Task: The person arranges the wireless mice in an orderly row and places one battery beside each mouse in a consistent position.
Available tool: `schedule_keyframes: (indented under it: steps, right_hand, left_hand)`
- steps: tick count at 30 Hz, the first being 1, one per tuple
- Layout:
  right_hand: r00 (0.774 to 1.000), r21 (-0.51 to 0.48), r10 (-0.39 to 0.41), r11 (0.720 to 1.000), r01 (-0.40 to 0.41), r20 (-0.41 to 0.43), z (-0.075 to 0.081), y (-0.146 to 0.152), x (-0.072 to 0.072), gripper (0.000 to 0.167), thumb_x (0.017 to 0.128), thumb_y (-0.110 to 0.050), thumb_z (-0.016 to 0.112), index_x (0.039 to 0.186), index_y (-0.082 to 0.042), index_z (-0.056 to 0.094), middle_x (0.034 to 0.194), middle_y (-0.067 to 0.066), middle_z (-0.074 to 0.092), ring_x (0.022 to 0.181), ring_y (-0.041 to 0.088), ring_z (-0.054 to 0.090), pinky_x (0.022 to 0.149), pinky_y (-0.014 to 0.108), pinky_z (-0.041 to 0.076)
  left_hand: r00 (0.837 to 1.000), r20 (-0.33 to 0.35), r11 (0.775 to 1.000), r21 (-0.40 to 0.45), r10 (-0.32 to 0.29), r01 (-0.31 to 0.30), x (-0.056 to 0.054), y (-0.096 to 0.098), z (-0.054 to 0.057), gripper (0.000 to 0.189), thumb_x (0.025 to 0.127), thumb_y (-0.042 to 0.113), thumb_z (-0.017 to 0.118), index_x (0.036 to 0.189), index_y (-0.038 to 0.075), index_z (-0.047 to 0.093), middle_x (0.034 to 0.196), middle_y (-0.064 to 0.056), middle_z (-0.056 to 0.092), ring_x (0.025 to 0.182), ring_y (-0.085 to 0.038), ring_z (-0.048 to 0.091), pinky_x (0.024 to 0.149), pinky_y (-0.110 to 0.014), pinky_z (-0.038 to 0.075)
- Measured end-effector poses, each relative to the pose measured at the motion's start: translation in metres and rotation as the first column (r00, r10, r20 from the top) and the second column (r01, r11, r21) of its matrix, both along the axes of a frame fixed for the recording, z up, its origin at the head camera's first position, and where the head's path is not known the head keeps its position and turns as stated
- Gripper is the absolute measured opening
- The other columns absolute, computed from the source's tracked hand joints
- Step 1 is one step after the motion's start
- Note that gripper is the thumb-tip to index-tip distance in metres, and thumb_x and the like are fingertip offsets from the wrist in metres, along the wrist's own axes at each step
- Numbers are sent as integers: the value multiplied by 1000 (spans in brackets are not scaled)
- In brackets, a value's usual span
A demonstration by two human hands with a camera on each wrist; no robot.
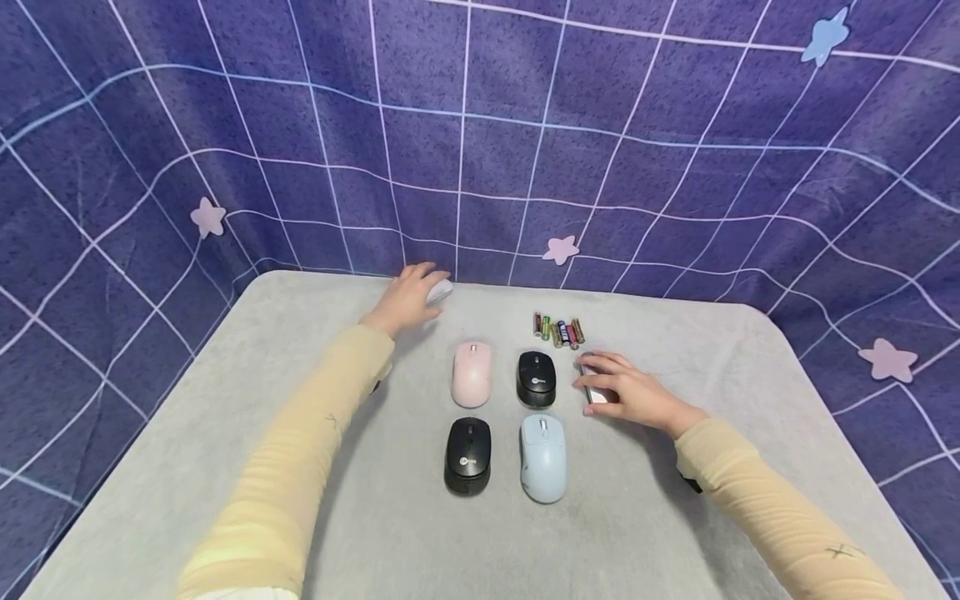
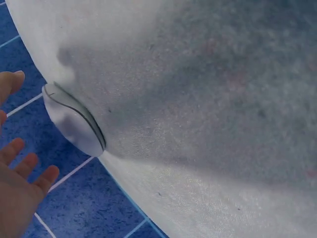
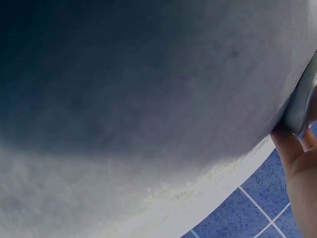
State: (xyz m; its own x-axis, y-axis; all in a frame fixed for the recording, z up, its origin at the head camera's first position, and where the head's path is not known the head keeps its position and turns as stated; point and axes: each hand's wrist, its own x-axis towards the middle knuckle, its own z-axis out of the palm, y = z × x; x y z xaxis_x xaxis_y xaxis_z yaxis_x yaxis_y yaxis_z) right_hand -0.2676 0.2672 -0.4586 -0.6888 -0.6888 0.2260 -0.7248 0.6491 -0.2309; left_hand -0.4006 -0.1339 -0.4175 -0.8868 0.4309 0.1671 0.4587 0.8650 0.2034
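At the far edge of the table, my left hand (image 1: 408,298) is beside a white computer mouse (image 1: 439,291). In the left wrist view its fingers (image 2: 28,171) are spread and apart from that mouse (image 2: 74,121). On the right, my right hand (image 1: 628,390) holds a second pale mouse (image 1: 597,393) on the table, mostly hidden under the palm and fingers. The right wrist view shows the thumb (image 3: 287,148) against the side of this grey-sided mouse (image 3: 298,109).
Between the hands sit a pink mouse (image 1: 472,374), a black mouse (image 1: 536,379), another black mouse (image 1: 468,456) and a light blue mouse (image 1: 543,458). Several small batteries (image 1: 558,332) lie behind them on the grey table (image 1: 375,533). A purple gridded curtain (image 1: 495,150) hangs behind.
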Motion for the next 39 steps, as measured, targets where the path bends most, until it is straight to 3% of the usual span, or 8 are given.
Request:
schedule_keyframes:
  steps: [13, 17, 23, 34, 39]
  right_hand:
    - [999, 0, -14, 1000, 14, 33, 3, -1, 1, 43, 78, -36, 75, 115, -16, 67, 140, 12, 47, 133, 37, 34, 102, 56, 35]
    - [999, 4, -17, 1000, 17, 33, 2, -2, 1, 42, 78, -36, 75, 115, -17, 67, 140, 12, 47, 133, 36, 34, 102, 56, 35]
    - [999, 10, -17, 1000, 17, 32, 1, -1, 1, 43, 78, -37, 74, 116, -17, 67, 141, 12, 47, 133, 37, 34, 102, 57, 34]
    - [999, 11, -18, 1000, 18, 31, 1, 0, 0, 43, 78, -39, 74, 116, -19, 67, 141, 10, 47, 133, 36, 34, 99, 58, 37]
    - [999, 16, -19, 1000, 19, 26, -2, 1, -2, 42, 79, -40, 73, 116, -20, 67, 141, 10, 47, 133, 36, 34, 99, 58, 36]
  left_hand:
    - [997, 47, 998, -30, 60, -59, -13, 2, -10, 64, 82, 23, 70, 139, 13, 45, 144, -23, 35, 128, -45, 35, 104, -58, 31]
    - [997, 55, 997, -46, 62, -59, -15, 1, -14, 59, 84, 20, 67, 138, 12, 46, 139, -26, 40, 123, -48, 40, 102, -58, 32]
    - [990, 107, 994, -60, 96, -90, -15, -4, -19, 54, 86, 15, 64, 137, 15, 47, 141, -23, 38, 126, -49, 37, 98, -62, 35]
    - [997, 63, 998, -52, 43, -40, -17, -8, -22, 51, 87, 9, 62, 135, 15, 49, 136, -22, 42, 116, -51, 46, 93, -59, 41]
    - [996, 84, 998, -55, 40, -36, -16, -7, -20, 51, 87, 8, 61, 137, 15, 48, 138, -21, 41, 117, -51, 44, 94, -60, 40]
